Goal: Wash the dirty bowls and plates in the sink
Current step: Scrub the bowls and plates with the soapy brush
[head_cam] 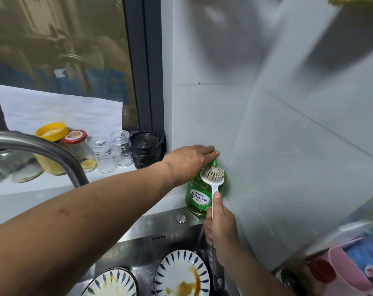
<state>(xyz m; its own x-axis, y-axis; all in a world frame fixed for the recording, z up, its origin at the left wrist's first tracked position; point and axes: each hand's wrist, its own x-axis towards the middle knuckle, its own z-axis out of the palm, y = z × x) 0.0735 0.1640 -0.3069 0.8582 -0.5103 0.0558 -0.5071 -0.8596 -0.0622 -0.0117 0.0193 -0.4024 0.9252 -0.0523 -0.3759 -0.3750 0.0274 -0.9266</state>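
Observation:
A green dish-soap bottle (197, 195) stands in the corner at the back of the steel sink (138, 248). My left hand (189, 160) lies flat on its pump top, fingers together. My right hand (220, 225) grips the white handle of a dish brush (213, 176), whose bristle head is held up right under the pump spout. Two white plates with blue leaf marks sit in the sink: one (181, 274) smeared with brown sauce, the other (112, 284) to its left, also stained.
The curved steel faucet (42, 150) arcs in from the left. Jars and clear glasses (108, 153) line the window sill, with a black-wrapped container (147, 148) beside them. A pink tub (347, 272) with items stands at the right. Grey tiled walls meet behind the bottle.

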